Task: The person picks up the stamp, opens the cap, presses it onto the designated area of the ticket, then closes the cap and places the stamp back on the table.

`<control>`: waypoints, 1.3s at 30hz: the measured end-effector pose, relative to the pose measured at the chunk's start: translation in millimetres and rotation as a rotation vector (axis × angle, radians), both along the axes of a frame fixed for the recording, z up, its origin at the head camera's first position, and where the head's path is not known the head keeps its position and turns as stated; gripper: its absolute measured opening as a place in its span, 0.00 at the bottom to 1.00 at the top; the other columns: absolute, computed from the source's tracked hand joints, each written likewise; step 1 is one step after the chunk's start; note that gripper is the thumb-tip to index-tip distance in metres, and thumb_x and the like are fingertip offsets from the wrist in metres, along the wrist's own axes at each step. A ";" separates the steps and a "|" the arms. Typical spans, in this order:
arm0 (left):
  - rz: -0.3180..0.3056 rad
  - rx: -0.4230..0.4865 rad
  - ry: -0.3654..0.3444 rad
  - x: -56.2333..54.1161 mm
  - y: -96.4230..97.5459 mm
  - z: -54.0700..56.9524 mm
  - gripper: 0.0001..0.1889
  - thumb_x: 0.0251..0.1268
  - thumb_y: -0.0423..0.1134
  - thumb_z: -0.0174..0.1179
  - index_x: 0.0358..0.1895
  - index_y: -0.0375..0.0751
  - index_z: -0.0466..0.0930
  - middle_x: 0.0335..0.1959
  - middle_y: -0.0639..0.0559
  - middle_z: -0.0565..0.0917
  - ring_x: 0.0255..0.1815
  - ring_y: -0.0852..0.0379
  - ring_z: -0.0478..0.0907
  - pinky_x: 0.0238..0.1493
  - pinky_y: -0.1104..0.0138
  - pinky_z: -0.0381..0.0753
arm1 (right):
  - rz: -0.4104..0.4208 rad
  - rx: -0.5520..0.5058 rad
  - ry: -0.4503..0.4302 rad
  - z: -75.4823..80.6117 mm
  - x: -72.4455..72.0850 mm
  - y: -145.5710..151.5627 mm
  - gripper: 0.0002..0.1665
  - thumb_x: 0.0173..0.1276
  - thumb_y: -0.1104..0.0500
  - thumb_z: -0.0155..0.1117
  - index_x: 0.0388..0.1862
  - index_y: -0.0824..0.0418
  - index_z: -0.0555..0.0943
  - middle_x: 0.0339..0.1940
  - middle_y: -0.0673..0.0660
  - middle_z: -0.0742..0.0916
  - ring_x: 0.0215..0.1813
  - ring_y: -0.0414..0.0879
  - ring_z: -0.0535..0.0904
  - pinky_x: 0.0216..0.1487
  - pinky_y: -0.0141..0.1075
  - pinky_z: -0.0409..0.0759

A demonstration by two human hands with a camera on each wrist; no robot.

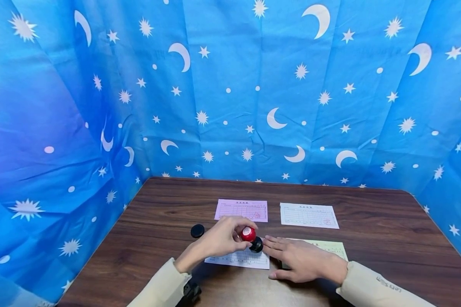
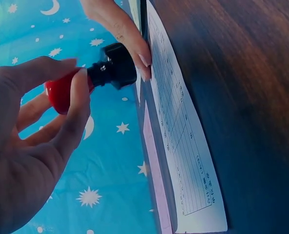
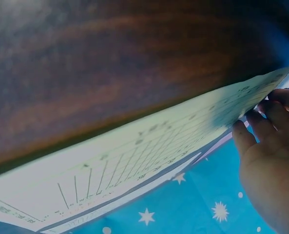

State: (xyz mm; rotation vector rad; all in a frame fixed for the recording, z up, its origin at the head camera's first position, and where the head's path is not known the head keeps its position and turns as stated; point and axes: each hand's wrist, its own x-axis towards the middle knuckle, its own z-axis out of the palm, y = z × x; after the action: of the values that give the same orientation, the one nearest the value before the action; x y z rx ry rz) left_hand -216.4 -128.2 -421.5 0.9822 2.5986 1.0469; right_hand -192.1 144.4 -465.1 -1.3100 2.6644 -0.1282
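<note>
Stamping seems in hand: the left hand (image 1: 223, 235) pinches a red-knobbed black stamp (image 1: 251, 237) over a white printed paper form (image 1: 236, 259); the right hand (image 1: 301, 259), fingers outstretched, grips nothing. Level pressure seems needed.

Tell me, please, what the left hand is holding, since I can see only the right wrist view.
Observer: The left hand holds a stamp by its red knob.
Operator: Thank you; would you kindly say whether anything lies on the table to the left of that hand's fingers?
Observer: Yes, a black round disc lies there.
Operator: Could you also say whether the pink slip, of which I see only an edge, bears any coloured mark?
Observer: It does: a reddish mark shows near its lower right corner in the head view, though it is too small to read.
</note>
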 end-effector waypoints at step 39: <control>-0.022 0.011 0.134 9.1 19.9 -20.9 0.16 0.60 0.46 0.78 0.50 0.46 0.91 0.40 0.59 0.92 0.38 0.75 0.82 0.41 0.77 0.83 | -0.016 -0.037 -0.006 -2.8 -0.3 0.9 0.46 0.79 0.27 0.48 0.83 0.53 0.66 0.85 0.56 0.68 0.84 0.52 0.65 0.80 0.49 0.71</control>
State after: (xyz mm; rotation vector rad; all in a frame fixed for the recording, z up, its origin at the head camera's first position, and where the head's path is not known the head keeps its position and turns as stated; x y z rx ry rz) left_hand -207.3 -108.3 -442.4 1.1182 2.6835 1.0238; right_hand -192.4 145.4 -467.9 -1.2967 2.6804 -0.1834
